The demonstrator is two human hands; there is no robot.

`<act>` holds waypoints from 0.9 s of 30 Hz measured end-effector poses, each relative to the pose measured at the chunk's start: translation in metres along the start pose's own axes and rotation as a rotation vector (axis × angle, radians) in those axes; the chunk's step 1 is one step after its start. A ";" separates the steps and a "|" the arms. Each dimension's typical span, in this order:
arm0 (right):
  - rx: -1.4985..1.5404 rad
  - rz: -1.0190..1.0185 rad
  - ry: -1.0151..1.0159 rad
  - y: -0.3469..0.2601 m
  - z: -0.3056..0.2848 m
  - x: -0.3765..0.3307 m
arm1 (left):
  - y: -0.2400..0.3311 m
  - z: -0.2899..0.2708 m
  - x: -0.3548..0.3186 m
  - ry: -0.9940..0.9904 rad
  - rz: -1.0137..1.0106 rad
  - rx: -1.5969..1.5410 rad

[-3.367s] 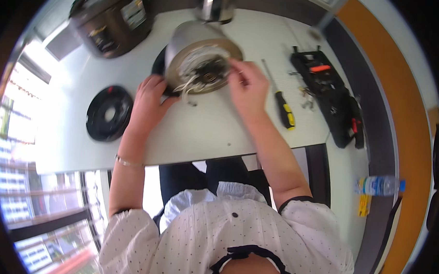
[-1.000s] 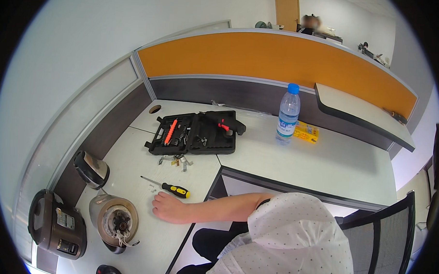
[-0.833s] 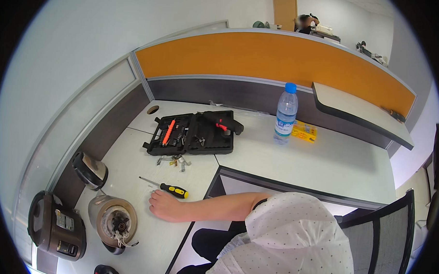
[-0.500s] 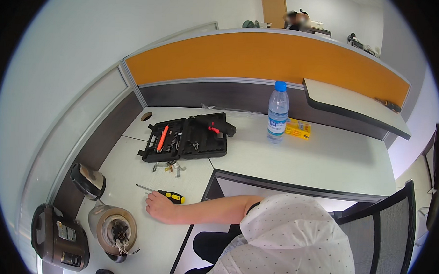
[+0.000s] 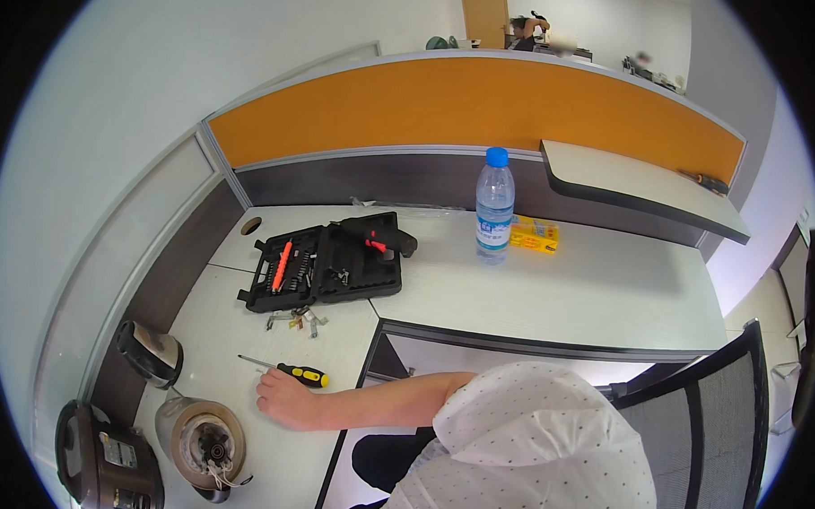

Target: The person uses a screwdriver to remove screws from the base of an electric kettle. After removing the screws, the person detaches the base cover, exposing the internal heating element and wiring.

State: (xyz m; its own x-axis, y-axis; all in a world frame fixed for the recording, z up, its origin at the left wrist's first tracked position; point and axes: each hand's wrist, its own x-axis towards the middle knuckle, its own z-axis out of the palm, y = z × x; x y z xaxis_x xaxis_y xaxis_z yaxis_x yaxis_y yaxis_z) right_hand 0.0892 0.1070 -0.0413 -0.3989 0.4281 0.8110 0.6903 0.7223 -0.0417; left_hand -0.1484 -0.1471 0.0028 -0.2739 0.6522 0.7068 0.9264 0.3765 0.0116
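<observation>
My right hand [image 5: 286, 400] rests low over the white desk with its fingers curled together. Whatever is between the fingertips, if anything, is too small to make out. Just beyond the knuckles lies a yellow-and-black screwdriver [image 5: 303, 375], its shaft pointing left. Small loose metal parts [image 5: 299, 320] are scattered farther back, in front of an open black tool case [image 5: 360, 287]. Inside that case are an orange-red tool [image 5: 282, 266], bits and a black-and-red power screwdriver [image 5: 378, 236]. Left of my hand stands an appliance with an opened round underside [image 5: 211, 441] and loose white wires. My left hand is out of view.
A brown rice cooker [image 5: 111, 460] and a dark kettle-like piece [image 5: 150, 354] stand along the left wall. A water bottle [image 5: 494, 208] and yellow box [image 5: 536, 235] sit at the back. An orange partition [image 5: 485, 100], a raised shelf [image 5: 634, 186] and a chair [image 5: 688, 435] surround the desk.
The view has shifted slightly, so the desk and its things appear a little farther left. My right hand stays beside the screwdriver, with its fingers still curled.
</observation>
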 end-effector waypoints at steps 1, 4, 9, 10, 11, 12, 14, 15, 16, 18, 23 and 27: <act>0.020 0.001 0.017 0.001 -0.001 0.000 | 0.008 -0.001 0.003 0.061 0.049 -0.066; 0.099 -0.012 0.070 0.000 -0.001 0.001 | 0.043 -0.015 0.007 0.108 0.108 -0.203; 0.284 -0.042 0.172 0.002 -0.016 0.007 | 0.076 -0.009 -0.004 0.070 0.061 -0.640; 0.315 -0.054 0.191 0.001 -0.019 0.009 | 0.076 0.003 -0.006 0.089 0.134 -0.646; 0.347 -0.066 0.211 0.000 -0.023 0.011 | 0.071 0.023 -0.006 0.107 0.208 -0.650; 0.379 -0.076 0.225 -0.002 -0.027 0.011 | 0.075 0.031 0.000 0.120 0.279 -0.655; 0.479 -0.078 0.301 -0.011 -0.033 0.014 | 0.081 0.028 -0.006 0.095 0.239 -0.757; 0.525 -0.076 0.331 -0.014 -0.037 0.012 | 0.111 0.005 0.000 0.053 0.123 -0.864; 0.484 -0.072 0.379 -0.012 -0.038 0.009 | 0.119 0.000 0.000 -0.032 0.220 -0.812; 0.505 -0.058 0.454 -0.013 -0.045 0.004 | 0.123 0.022 -0.001 -0.175 0.168 -1.131; 1.264 0.624 0.277 -0.002 -0.090 -0.019 | 0.155 0.044 0.011 -0.560 -0.258 -2.019; 1.528 0.710 0.339 -0.004 -0.117 -0.001 | 0.165 0.021 0.028 -0.561 -0.417 -2.577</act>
State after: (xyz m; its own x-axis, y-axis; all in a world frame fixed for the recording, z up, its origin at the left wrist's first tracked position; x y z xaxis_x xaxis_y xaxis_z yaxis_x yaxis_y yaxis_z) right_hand 0.1571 0.0399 0.0269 -0.0184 0.8887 0.4581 -0.5752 0.3654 -0.7319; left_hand -0.0085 -0.0526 0.0096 -0.0471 0.9358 0.3494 -0.7754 -0.2548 0.5778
